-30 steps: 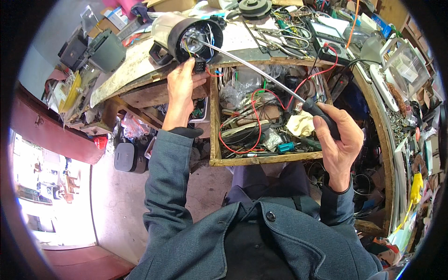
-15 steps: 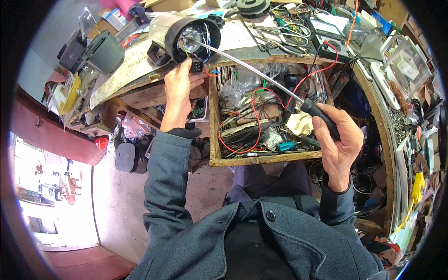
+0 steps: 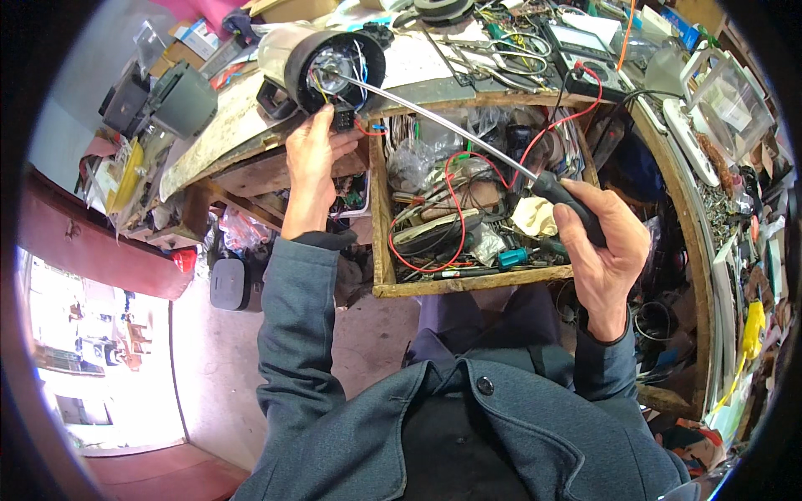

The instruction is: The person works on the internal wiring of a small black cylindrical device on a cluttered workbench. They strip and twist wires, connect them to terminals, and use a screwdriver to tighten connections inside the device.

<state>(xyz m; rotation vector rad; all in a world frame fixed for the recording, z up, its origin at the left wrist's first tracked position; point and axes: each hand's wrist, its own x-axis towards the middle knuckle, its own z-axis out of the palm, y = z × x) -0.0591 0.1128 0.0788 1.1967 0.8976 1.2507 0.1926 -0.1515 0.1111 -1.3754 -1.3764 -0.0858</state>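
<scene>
A jug-shaped electric appliance (image 3: 280, 52), pale-bodied with a black rim, lies on its side on the bench. Its open end faces me, showing metal parts and coloured wires (image 3: 362, 63). Close below that opening, my left hand (image 3: 309, 159) is closed with its thumb and fingers around a small black block (image 3: 343, 119) on the wires. My right hand (image 3: 608, 242) grips the black handle of a long screwdriver (image 3: 443, 123). The steel shaft slants up and left into the open end, where its tip meets the metal parts; the exact contact point is too small to tell.
Below the bench edge an open wooden drawer (image 3: 468, 288) holds wires, bags and a teal-handled tool (image 3: 513, 257). A red lead (image 3: 462, 225) loops across it to a multimeter (image 3: 589, 63). Clutter covers the right bench; dark grey containers (image 3: 184, 100) stand at left.
The appliance, bench and both hands sit slightly further left in the picture. The screwdriver stays inside the open end, and both grips look the same.
</scene>
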